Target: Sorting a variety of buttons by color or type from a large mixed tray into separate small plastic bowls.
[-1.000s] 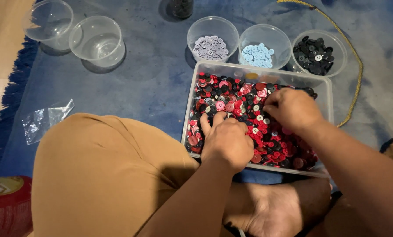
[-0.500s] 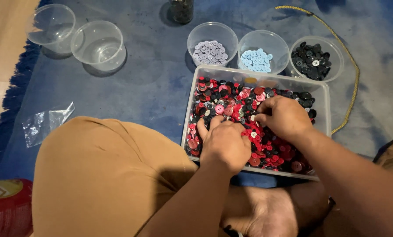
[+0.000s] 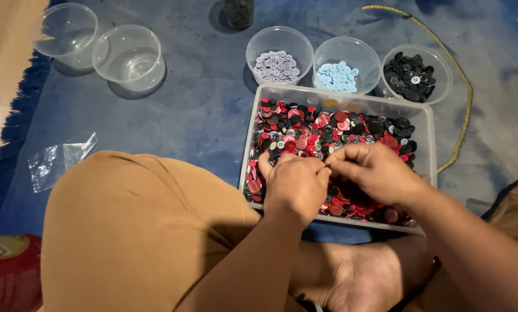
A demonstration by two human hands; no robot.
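A clear rectangular tray (image 3: 423, 124) on the blue rug holds a heap of red, black and pink buttons (image 3: 328, 130). Both my hands are over its near half. My left hand (image 3: 296, 185) is curled into a loose fist resting on the buttons, seemingly closed on some of them. My right hand (image 3: 377, 170) pinches thumb and fingers together right at the left hand's fingertips, apparently on a small button that is mostly hidden. Behind the tray stand three round clear tubs: lilac buttons (image 3: 276, 65), light blue buttons (image 3: 338, 75) and black buttons (image 3: 412, 76).
Two empty clear tubs (image 3: 129, 58) sit at the far left. There is a crumpled plastic bag (image 3: 59, 159) on the rug and a yellow cord (image 3: 461, 86) curving at the right. My knee in tan cloth (image 3: 137, 231) and bare foot (image 3: 357, 277) fill the foreground. A dark jar (image 3: 238, 11) stands at the top.
My right hand has come back from the middle of the tray toward me, and its fingertips now meet my left hand. The left hand has stayed nearly in place.
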